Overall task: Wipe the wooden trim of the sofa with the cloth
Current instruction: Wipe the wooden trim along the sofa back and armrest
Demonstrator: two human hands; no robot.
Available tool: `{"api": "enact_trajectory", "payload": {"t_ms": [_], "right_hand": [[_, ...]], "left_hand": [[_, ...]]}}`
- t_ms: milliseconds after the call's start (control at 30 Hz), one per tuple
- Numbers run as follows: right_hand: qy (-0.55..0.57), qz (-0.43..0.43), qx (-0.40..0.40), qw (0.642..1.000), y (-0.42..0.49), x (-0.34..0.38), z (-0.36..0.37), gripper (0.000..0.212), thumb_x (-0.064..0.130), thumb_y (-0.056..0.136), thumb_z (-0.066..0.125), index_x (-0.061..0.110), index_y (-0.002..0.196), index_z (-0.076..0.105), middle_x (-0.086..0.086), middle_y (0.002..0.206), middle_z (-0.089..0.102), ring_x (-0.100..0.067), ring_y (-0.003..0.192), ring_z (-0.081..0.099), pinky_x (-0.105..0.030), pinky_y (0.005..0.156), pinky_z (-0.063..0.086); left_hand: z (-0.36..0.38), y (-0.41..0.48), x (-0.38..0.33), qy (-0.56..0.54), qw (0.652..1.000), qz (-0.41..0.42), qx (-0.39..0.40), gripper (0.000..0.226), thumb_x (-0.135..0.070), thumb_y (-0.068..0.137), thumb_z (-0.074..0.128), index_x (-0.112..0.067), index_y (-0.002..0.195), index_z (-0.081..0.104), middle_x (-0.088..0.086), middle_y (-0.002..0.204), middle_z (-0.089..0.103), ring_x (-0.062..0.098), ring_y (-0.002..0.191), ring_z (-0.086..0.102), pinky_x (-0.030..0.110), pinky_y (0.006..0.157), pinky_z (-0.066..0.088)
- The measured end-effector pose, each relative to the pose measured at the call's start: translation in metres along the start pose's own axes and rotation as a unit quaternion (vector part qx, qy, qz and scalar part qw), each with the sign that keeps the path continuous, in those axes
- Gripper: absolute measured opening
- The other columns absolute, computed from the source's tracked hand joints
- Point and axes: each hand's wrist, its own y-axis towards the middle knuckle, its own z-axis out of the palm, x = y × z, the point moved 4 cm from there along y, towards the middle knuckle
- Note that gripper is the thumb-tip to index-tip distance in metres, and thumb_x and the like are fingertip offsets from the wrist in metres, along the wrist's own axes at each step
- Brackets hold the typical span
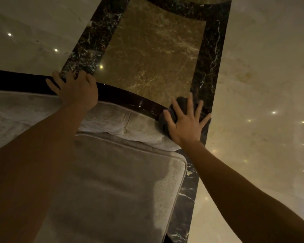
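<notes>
A glossy dark wooden trim point(128, 98) curves along the top of a grey velvet sofa back point(116, 118). My left hand point(75, 88) grips the trim at its left part, fingers curled over the far edge. My right hand point(186, 120) lies flat with fingers spread on a dark cloth point(174, 109), pressing it against the trim's right end. Most of the cloth is hidden under the palm.
The grey seat cushion point(123, 190) lies below my arms. Behind the sofa is a polished marble floor with a brown panel point(153, 55) framed by black veined strips point(211, 58); pale marble point(263, 85) spreads to the right.
</notes>
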Motion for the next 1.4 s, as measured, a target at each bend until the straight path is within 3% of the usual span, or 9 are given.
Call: {"api": "enact_trajectory", "payload": {"t_ms": [133,300,367,633,767,967,1100,1233,1400], "right_hand": [[-0.055,-0.04,0.015,0.998,0.009,-0.02,-0.003,0.071,0.082,0.089,0.008,0.052,0.152,0.021,0.005,0.17,0.008,-0.035,0.156,-0.007,-0.071,0.114,-0.01],[0.058,0.179,0.003,0.982,0.024,-0.091,-0.022,0.07,0.075,0.092,0.013,0.047,0.155,0.022,0.005,0.17,0.012,-0.036,0.156,0.001,-0.076,0.115,0.001],[0.119,0.186,-0.013,0.975,0.018,-0.078,-0.017,0.068,0.073,0.092,0.019,0.045,0.154,0.027,0.003,0.17,0.013,-0.036,0.155,0.009,-0.072,0.117,0.007],[-0.111,-0.165,-0.029,0.98,0.007,-0.028,-0.008,0.059,0.061,0.102,0.017,0.036,0.15,0.04,-0.004,0.156,0.044,-0.049,0.145,0.027,-0.063,0.119,0.018],[-0.025,-0.022,-0.044,0.998,0.032,-0.049,-0.02,0.05,0.055,0.102,0.028,0.033,0.144,0.045,-0.005,0.154,0.042,-0.045,0.129,0.047,-0.052,0.096,0.048],[-0.012,0.011,0.004,1.0,0.051,-0.054,-0.035,0.053,0.055,0.103,0.03,0.017,0.122,0.062,-0.013,0.126,0.059,-0.041,0.105,0.062,-0.042,0.076,0.045],[-0.009,0.052,-0.045,0.998,0.034,-0.056,-0.058,0.05,0.048,0.105,0.034,0.01,0.107,0.065,-0.014,0.11,0.064,-0.038,0.093,0.064,-0.038,0.068,0.038],[0.124,0.038,-0.05,0.99,-0.011,-0.028,-0.086,0.046,0.046,0.103,0.039,0.011,0.093,0.066,-0.009,0.094,0.062,-0.031,0.081,0.062,-0.037,0.068,0.045],[0.334,0.046,0.056,0.94,-0.097,0.004,-0.091,0.028,0.028,0.101,0.052,0.021,0.079,0.067,0.005,0.073,0.063,-0.007,0.066,0.057,-0.023,0.061,0.04]], "left_hand": [[0.0,-0.001,0.0,0.002,1.0,0.004,0.008,0.053,-0.041,0.1,0.018,-0.01,0.122,0.055,0.023,0.148,0.039,0.048,0.143,0.013,0.064,0.115,-0.003],[0.001,0.003,0.001,-0.005,1.0,0.002,0.011,0.054,-0.044,0.1,0.018,-0.013,0.123,0.055,0.022,0.149,0.039,0.048,0.143,0.012,0.064,0.115,-0.004],[0.002,0.003,0.001,0.0,1.0,0.007,-0.001,0.055,-0.043,0.099,0.018,-0.011,0.123,0.056,0.023,0.147,0.041,0.049,0.142,0.014,0.065,0.115,-0.003],[0.005,0.005,0.002,-0.015,1.0,0.003,-0.023,0.054,-0.04,0.098,0.021,-0.005,0.116,0.059,0.027,0.142,0.045,0.052,0.14,0.018,0.067,0.113,0.0],[0.004,0.003,0.001,-0.009,1.0,-0.01,-0.009,0.052,-0.039,0.1,0.02,-0.006,0.119,0.056,0.028,0.146,0.04,0.051,0.141,0.016,0.066,0.114,-0.001],[-0.005,-0.008,-0.002,0.001,0.994,-0.028,0.105,0.078,-0.065,0.096,0.01,-0.011,0.152,0.023,0.025,0.159,0.015,0.045,0.146,0.003,0.057,0.118,0.001],[-0.022,-0.073,-0.056,-0.102,0.992,0.069,0.024,0.066,-0.056,0.096,0.039,-0.009,0.143,0.034,0.022,0.151,0.03,0.043,0.138,0.024,0.055,0.11,0.027],[-0.039,-0.159,-0.124,-0.409,0.9,0.069,0.135,0.028,-0.044,0.096,0.053,-0.02,0.109,0.058,-0.003,0.103,0.059,0.02,0.101,0.058,0.031,0.079,0.049],[-0.031,-0.256,-0.13,-0.56,0.707,-0.225,0.368,0.044,-0.056,0.09,0.059,-0.016,0.109,0.053,0.004,0.099,0.06,0.028,0.105,0.06,0.049,0.099,0.049]]}}
